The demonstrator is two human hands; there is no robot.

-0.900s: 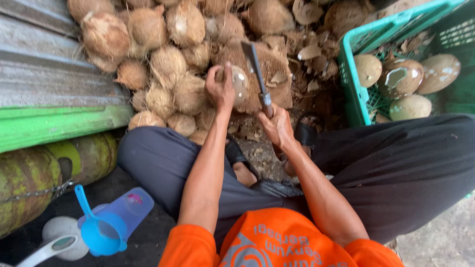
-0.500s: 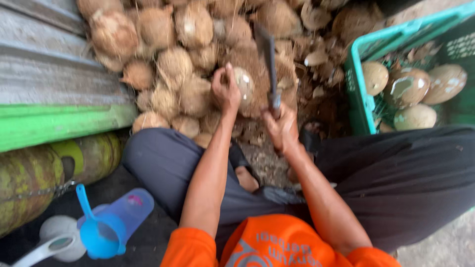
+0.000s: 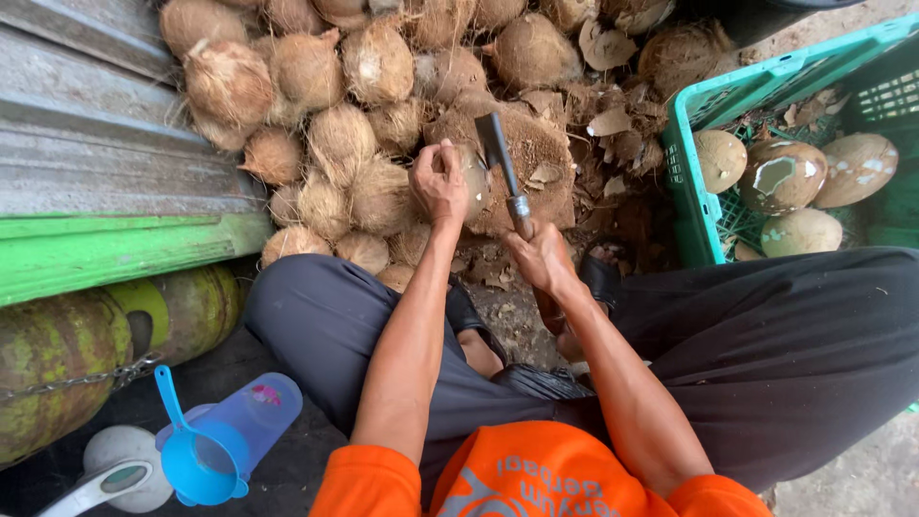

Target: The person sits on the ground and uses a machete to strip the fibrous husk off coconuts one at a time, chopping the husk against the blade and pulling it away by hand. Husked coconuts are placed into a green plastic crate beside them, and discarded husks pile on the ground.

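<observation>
On brown fibrous chopping block (image 3: 541, 153): pale part-husked coconut (image 3: 471, 182) is gripped by left hand (image 3: 438, 182); steel-bladed cleaver (image 3: 500, 158), clenched in right hand (image 3: 543, 257), now lowered against coconut versus earlier raised position; cutting stroke judged underway.

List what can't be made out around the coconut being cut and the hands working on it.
Head view only:
- Coconut in the left hand: mostly covered by that hand, so how much shell is pared off is hidden.
- Cleaver handle: buried in the right hand.
- Whether the blade touches the coconut: cannot tell from this angle.
- Green crate: cut off by the right edge.
- Pile of husked coconuts: cut off by the top edge.
</observation>
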